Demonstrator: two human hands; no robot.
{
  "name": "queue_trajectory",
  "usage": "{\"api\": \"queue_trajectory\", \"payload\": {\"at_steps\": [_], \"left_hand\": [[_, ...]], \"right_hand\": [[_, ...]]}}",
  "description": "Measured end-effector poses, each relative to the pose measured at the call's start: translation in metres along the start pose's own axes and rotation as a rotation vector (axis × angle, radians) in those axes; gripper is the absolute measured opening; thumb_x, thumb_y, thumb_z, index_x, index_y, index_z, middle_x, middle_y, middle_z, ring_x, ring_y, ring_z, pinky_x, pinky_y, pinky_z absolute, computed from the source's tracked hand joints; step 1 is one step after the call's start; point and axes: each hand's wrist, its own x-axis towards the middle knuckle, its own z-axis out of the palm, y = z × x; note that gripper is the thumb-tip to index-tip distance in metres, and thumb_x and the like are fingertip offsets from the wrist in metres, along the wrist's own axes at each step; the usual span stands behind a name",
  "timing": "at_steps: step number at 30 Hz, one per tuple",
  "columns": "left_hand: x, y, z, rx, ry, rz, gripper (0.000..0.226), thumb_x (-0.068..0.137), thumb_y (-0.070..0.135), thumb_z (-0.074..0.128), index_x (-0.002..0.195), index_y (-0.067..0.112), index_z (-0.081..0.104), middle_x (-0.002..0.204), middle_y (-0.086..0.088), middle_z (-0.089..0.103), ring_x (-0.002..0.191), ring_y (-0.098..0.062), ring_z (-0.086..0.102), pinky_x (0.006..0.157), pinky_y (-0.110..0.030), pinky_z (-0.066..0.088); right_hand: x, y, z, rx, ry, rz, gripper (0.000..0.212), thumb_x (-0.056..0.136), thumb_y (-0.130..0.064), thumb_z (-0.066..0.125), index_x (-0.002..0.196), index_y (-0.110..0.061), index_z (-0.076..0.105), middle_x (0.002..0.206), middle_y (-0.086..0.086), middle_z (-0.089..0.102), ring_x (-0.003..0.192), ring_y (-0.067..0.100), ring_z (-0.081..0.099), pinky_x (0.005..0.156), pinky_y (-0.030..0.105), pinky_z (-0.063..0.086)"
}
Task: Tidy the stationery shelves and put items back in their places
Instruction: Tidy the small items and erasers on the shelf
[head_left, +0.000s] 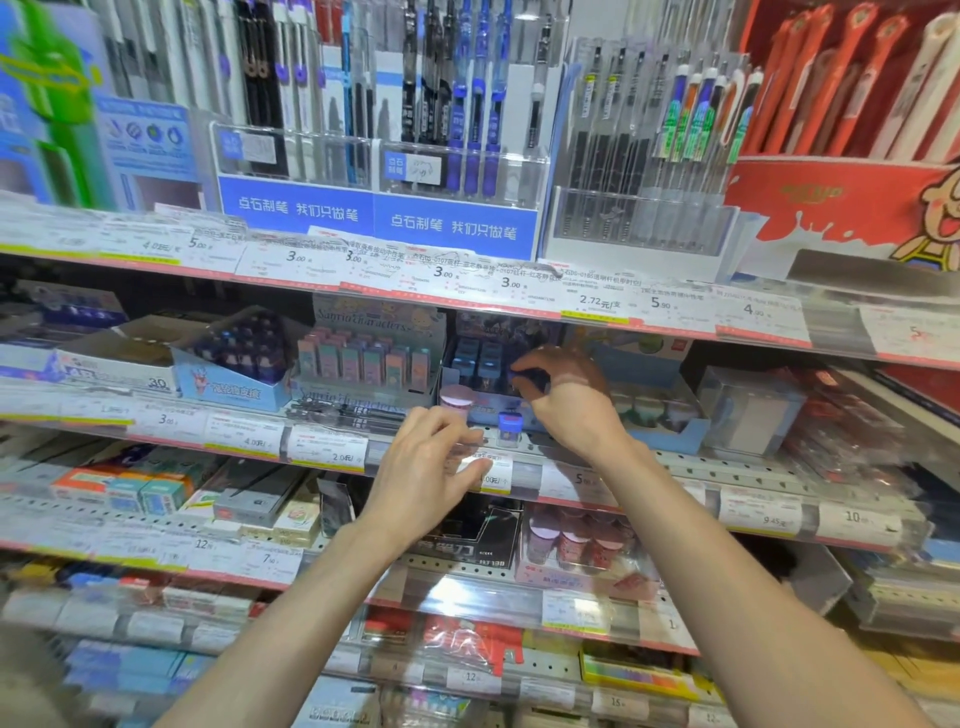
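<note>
My right hand (563, 402) reaches into a display box (483, 408) of small dark blue items on the second shelf. Its fingertips pinch one small blue item (521, 373) at the top of the box. Lower down, my left hand (426, 467) hovers in front of the shelf edge with fingers apart and nothing visible in it. Just beyond its fingertips, a pink-lidded round container (457, 401) stands on the shelf. Close to it, at the shelf's front edge, is a small clear piece with a blue cap (509, 428). The image is blurred.
A box of pastel erasers (363, 361) stands left of the blue box, and a light blue tray (660, 415) stands to the right. Pen racks (457, 130) fill the top shelf. Price label strips (327, 449) line every shelf edge. Lower shelves hold more boxed stationery.
</note>
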Motion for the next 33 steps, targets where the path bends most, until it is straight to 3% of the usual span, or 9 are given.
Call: {"api": "queue_trajectory", "payload": {"at_steps": [6, 12, 19, 24, 33], "left_hand": [[0.000, -0.001, 0.001, -0.004, 0.007, 0.014, 0.031, 0.079, 0.032, 0.079, 0.103, 0.015, 0.072, 0.100, 0.007, 0.060, 0.096, -0.015, 0.051, 0.084, -0.022, 0.042], [-0.001, -0.002, 0.001, 0.005, 0.015, 0.027, 0.032, 0.079, 0.034, 0.078, 0.104, 0.015, 0.071, 0.101, 0.007, 0.060, 0.096, -0.015, 0.051, 0.084, -0.025, 0.043], [-0.001, -0.003, 0.003, 0.003, 0.038, 0.042, 0.031, 0.079, 0.032, 0.079, 0.103, 0.015, 0.071, 0.098, 0.007, 0.060, 0.094, -0.016, 0.051, 0.083, -0.026, 0.043], [-0.003, -0.003, 0.004, 0.005, 0.045, 0.051, 0.031, 0.080, 0.032, 0.078, 0.105, 0.015, 0.071, 0.099, 0.007, 0.059, 0.094, -0.016, 0.051, 0.082, -0.026, 0.044], [-0.004, -0.004, 0.004, 0.000, 0.041, 0.046, 0.032, 0.081, 0.033, 0.077, 0.107, 0.016, 0.070, 0.099, 0.008, 0.058, 0.094, -0.014, 0.049, 0.081, -0.027, 0.045]], "right_hand": [[0.002, 0.001, 0.001, -0.032, -0.016, -0.041, 0.017, 0.091, -0.023, 0.064, 0.102, -0.020, 0.077, 0.109, -0.001, 0.071, 0.103, 0.026, 0.060, 0.095, 0.043, 0.048], [-0.008, -0.004, -0.011, -0.056, -0.012, -0.110, 0.024, 0.093, -0.023, 0.060, 0.112, -0.018, 0.072, 0.114, 0.000, 0.069, 0.108, 0.023, 0.058, 0.099, 0.039, 0.046], [-0.035, -0.012, -0.024, -0.054, -0.071, -0.100, 0.019, 0.092, -0.029, 0.061, 0.103, -0.024, 0.076, 0.100, -0.009, 0.073, 0.089, 0.013, 0.065, 0.080, 0.034, 0.053], [-0.047, -0.012, -0.012, -0.066, -0.139, -0.104, 0.022, 0.092, -0.031, 0.064, 0.111, -0.025, 0.074, 0.100, -0.008, 0.071, 0.091, 0.012, 0.063, 0.084, 0.032, 0.051], [-0.048, -0.011, -0.006, -0.032, -0.098, -0.076, 0.016, 0.092, -0.029, 0.065, 0.106, -0.026, 0.072, 0.094, -0.009, 0.071, 0.086, 0.010, 0.061, 0.085, 0.034, 0.051]]}}
